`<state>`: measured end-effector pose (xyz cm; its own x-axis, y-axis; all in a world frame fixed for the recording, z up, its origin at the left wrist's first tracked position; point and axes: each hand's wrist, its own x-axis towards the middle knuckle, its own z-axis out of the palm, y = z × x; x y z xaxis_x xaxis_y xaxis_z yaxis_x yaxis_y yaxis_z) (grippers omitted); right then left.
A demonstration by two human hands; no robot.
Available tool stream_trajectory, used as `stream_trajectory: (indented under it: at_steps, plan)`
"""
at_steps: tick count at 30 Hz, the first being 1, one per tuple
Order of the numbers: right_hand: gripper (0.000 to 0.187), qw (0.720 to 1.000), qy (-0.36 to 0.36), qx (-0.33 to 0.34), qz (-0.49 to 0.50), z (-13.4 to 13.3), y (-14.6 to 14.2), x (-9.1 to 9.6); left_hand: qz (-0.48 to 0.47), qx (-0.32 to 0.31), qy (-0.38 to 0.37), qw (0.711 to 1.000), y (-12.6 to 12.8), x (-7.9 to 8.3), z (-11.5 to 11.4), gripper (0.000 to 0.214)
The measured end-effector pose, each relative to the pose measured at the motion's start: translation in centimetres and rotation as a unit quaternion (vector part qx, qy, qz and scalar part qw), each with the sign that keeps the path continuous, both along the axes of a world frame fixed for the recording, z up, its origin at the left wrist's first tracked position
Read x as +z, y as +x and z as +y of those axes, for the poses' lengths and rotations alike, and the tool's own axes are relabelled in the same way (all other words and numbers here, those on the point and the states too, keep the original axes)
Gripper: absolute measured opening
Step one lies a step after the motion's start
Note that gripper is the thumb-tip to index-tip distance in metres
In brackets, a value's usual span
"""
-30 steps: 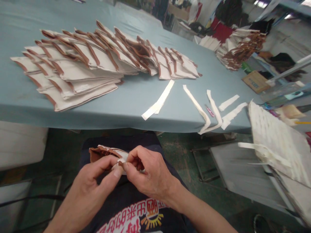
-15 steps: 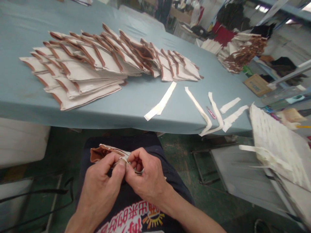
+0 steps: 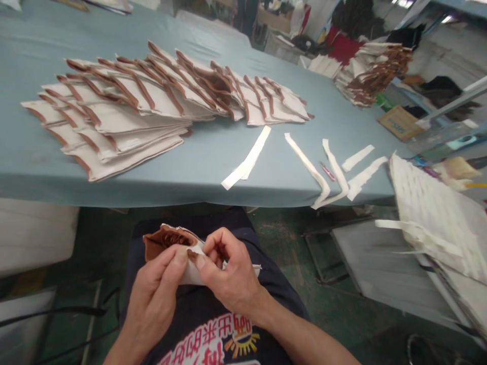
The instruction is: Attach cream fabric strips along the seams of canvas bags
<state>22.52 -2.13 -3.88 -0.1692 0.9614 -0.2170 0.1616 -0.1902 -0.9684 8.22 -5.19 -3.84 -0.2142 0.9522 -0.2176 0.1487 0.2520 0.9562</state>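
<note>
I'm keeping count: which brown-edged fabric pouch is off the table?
The pouch your left hand and right hand hold; the others lie on the table.

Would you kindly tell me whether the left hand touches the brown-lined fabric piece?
Touching: the head view shows the left hand pinching the edge of the brown-lined fabric piece.

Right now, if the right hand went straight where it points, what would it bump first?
Probably the left hand, facing the right hand closely over the brown-and-white cloth piece both hold; depth is hard to judge.
</note>
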Motion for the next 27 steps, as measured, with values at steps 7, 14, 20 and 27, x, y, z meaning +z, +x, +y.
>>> stream_trajectory:
  at_steps: [7, 14, 20, 27]
  plan:
    - [0.016, 0.999, 0.025, -0.015, -0.041, -0.3, -0.4, -0.3, -0.005, 0.019, -0.009, 1.0, -0.1, -0.5, 0.0, 0.043]
    - [0.019, 0.999, -0.004, 0.022, -0.047, 0.0, 0.6, 1.0, 0.006, 0.002, 0.0, 1.0, 0.0, 0.8, 0.3, 0.039]
    - [0.015, 0.997, -0.057, 0.05, 0.021, 0.1, 2.0, 1.1, -0.026, 0.007, -0.031, 0.999, 0.3, 0.1, 0.3, 0.043]
    - [0.026, 0.986, -0.089, 0.099, 0.103, 0.6, 3.5, 1.1, -0.066, -0.064, -0.037, 0.995, -1.5, -1.6, 1.1, 0.047]
